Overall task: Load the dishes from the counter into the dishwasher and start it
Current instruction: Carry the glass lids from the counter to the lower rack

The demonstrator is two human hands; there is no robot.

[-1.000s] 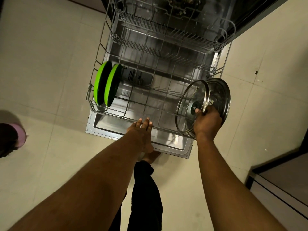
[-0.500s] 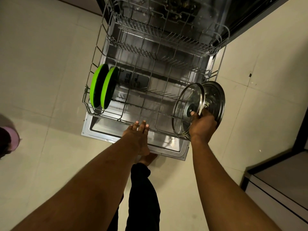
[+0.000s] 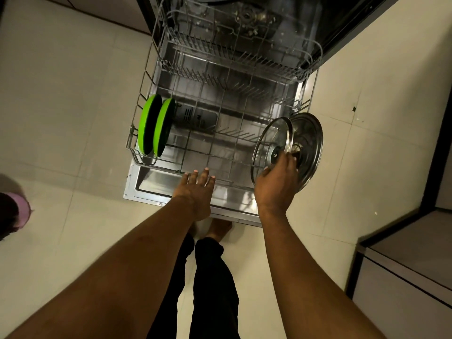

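- The grey stainless-steel dishwasher (image 3: pixel 305 28) stands open. Its top is cut off by the frame's edge, and the dim tub at the back is hard to make out.
- One grey wire rack (image 3: pixel 227 77) is pulled out over the lowered door.
- Two lids stand on edge at the rack's front right corner, faces turned left and right. The round stainless steel lid (image 3: pixel 310 140) is outermost, with the round, steel-rimmed glass lid (image 3: pixel 269 143) just beside it.
- Two round green plates (image 3: pixel 149 126) stand on edge side by side at the front left corner, facing the same way.
- My right hand (image 3: pixel 276 184) curls over the glass lid's near rim. My fingertips are hidden between the lids.
- My left hand (image 3: pixel 198 189) is spread flat, fingertips at the rack's front rim. I cannot tell whether they touch it.
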